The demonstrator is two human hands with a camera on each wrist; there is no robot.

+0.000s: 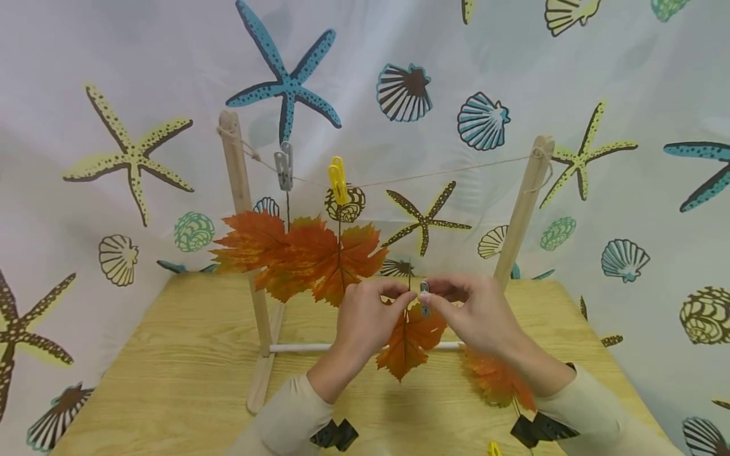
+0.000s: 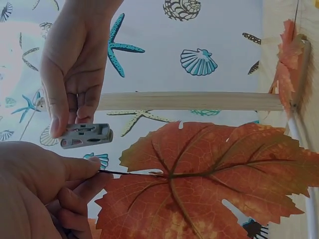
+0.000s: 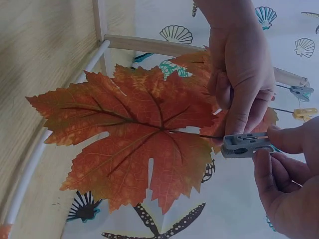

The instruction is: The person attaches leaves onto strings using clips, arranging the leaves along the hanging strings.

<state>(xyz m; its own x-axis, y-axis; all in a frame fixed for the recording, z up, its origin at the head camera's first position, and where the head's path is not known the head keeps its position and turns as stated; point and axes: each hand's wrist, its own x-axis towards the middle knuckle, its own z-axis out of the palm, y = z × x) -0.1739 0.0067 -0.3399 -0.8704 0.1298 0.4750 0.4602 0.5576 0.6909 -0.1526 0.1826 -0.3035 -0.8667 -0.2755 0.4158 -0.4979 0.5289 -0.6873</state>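
My left hand (image 1: 365, 316) pinches the dark thin stem of an orange artificial leaf (image 1: 403, 345), which hangs below the fingers. Beside it, my right hand (image 1: 485, 310) holds a grey clothespin (image 1: 424, 299) between thumb and fingers. In the left wrist view the clothespin (image 2: 85, 135) is a little apart from the stem (image 2: 130, 173). The right wrist view has the clothespin (image 3: 244, 145) close by the left fingertips, over the stem's end. Behind the hands, two more leaves (image 1: 336, 256) hang from a string, one under a grey clothespin (image 1: 284, 166), the other under a yellow clothespin (image 1: 338, 180).
A string (image 1: 450, 171) spans two wooden posts (image 1: 521, 215), joined low down by a white rod (image 1: 299, 348). On the wooden table (image 1: 171, 354) another leaf (image 1: 496, 377) lies by my right forearm, with part of a yellow clothespin (image 1: 493, 449) at the near edge.
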